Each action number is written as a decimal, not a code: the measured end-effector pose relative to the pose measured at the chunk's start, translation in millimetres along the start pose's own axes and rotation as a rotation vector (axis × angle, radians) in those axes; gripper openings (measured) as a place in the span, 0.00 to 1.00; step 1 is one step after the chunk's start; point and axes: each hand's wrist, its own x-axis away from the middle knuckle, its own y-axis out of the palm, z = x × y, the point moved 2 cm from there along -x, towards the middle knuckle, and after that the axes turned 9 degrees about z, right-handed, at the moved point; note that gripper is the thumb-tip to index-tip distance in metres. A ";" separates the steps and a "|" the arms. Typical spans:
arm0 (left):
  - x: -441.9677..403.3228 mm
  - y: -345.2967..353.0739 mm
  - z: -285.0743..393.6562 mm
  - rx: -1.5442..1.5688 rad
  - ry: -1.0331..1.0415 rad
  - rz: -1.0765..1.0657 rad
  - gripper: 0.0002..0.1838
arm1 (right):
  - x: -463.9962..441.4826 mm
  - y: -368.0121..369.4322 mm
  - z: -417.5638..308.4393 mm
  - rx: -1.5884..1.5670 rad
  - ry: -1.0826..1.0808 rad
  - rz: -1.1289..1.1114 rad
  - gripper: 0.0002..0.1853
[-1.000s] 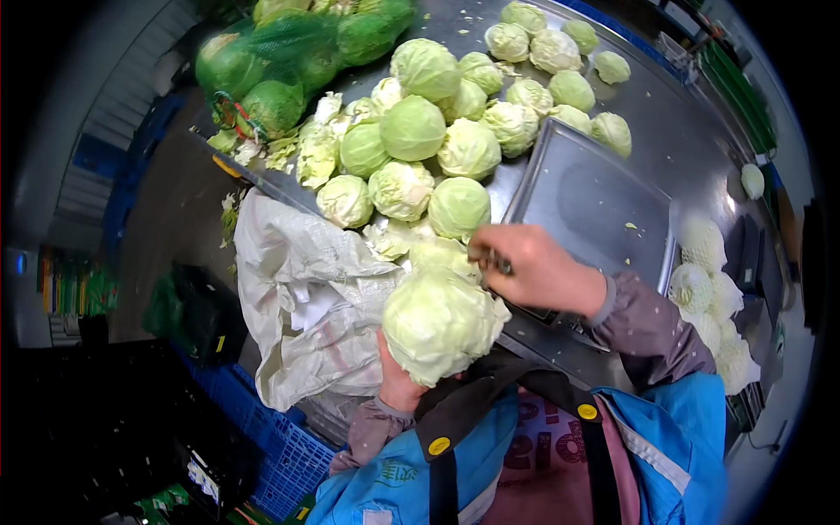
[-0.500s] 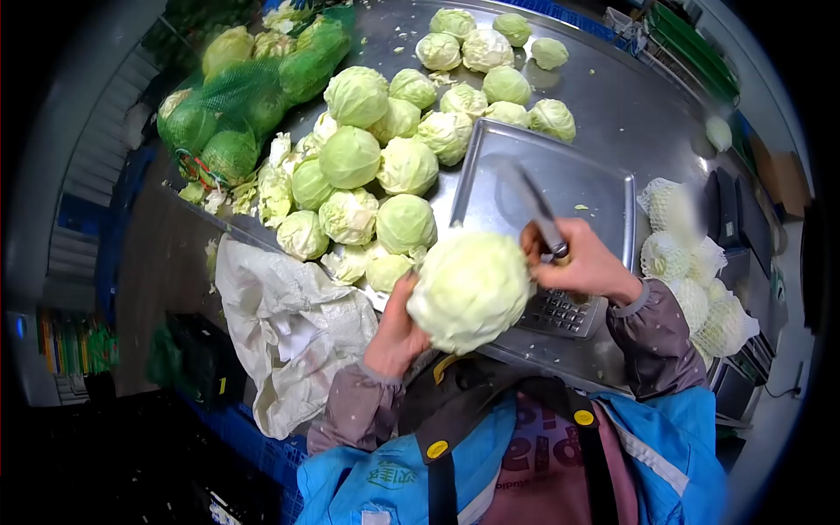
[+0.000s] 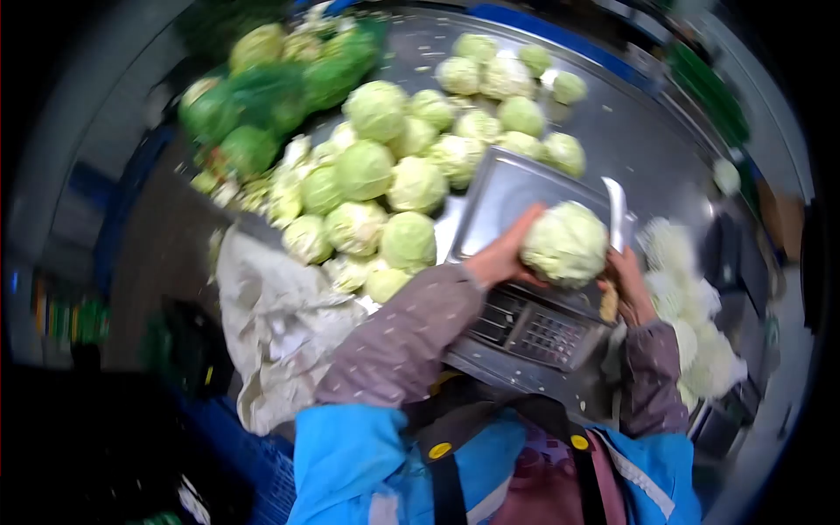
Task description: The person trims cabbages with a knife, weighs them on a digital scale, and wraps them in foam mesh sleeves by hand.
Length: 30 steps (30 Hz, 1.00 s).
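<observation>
A pale green cabbage (image 3: 564,245) is in my left hand (image 3: 506,252), whose fingers wrap its left side and underside. It is over the metal pan of a weighing scale (image 3: 499,197); I cannot tell whether it touches the pan. On the cabbage's right, my right hand (image 3: 628,284) grips a knife (image 3: 616,206) with the blade pointing up and away from me. A small tan piece (image 3: 608,302) shows by the right fingers, too blurred to name. The scale's keypad (image 3: 551,337) faces me below the cabbage.
Several loose cabbages (image 3: 363,171) are piled left of the scale, with more behind it. A green net bag (image 3: 289,96) of cabbages lies at the far left. White foam-netted cabbages (image 3: 691,306) are stacked on the right. A white woven sack (image 3: 280,324) hangs at the table's near edge.
Both hands have moved right with the cabbage, from in front of the scale to over its pan. The knife now stands upright beside the cabbage. The view has shifted slightly.
</observation>
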 end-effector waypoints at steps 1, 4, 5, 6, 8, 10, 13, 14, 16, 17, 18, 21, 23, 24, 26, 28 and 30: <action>-6.8 -1.5 2.8 -0.095 0.006 0.035 0.38 | -1.8 -2.2 3.6 -0.030 0.032 -0.031 0.14; -22.0 -8.6 15.5 -0.835 0.435 0.567 0.22 | -11.0 -12.2 26.6 -0.069 -0.005 0.015 0.14; -22.2 -8.9 14.6 -1.103 0.726 0.538 0.19 | -12.2 -12.5 28.3 -0.107 0.012 0.049 0.15; -21.8 -8.3 12.9 -1.297 0.929 0.594 0.18 | -8.4 -7.6 26.0 -0.135 -0.009 0.091 0.15; -16.3 -9.2 18.4 -0.979 0.836 0.795 0.14 | -12.5 -7.0 24.8 -0.113 0.010 0.094 0.16; -11.9 -16.5 14.3 -0.946 0.916 0.798 0.14 | -10.8 1.8 16.8 -0.016 -0.028 0.138 0.16; 28.8 -20.5 12.5 -0.824 1.070 0.717 0.13 | -5.3 13.4 6.0 0.123 -0.072 0.166 0.18; 54.1 -25.0 12.4 -0.740 1.148 0.638 0.12 | -5.0 14.5 6.2 0.184 -0.103 0.203 0.18; 100.8 -52.4 4.1 -0.684 1.124 0.700 0.10 | -9.0 12.6 9.2 0.203 -0.131 0.179 0.19; 125.0 -71.5 -4.6 -0.552 1.137 0.826 0.10 | -6.8 15.2 6.2 0.241 -0.204 0.181 0.19; 154.0 -98.1 -15.9 -0.407 1.169 0.916 0.09 | -3.8 18.8 1.5 0.280 -0.278 0.182 0.19; 242.4 -191.3 -51.3 0.075 1.084 1.426 0.05 | 13.3 36.0 -11.6 0.350 -0.446 0.284 0.19; 283.9 -268.7 -91.7 0.195 0.952 1.706 0.08 | 24.1 35.3 -13.9 0.295 -0.550 0.317 0.17; 295.7 -306.3 -117.0 0.084 0.761 1.750 0.10 | 27.5 35.3 -5.2 0.307 -0.543 0.347 0.17; 306.2 -386.2 -171.1 -0.595 0.367 1.829 0.14 | 39.1 34.6 10.2 0.319 -0.696 0.076 0.16; 302.6 -403.0 -177.8 -1.097 0.214 1.767 0.21 | 77.0 81.7 1.5 0.636 -0.746 -0.114 0.15; 297.5 -432.2 -187.6 -1.376 0.159 1.672 0.27 | 89.1 124.9 11.5 0.874 -0.619 -0.614 0.13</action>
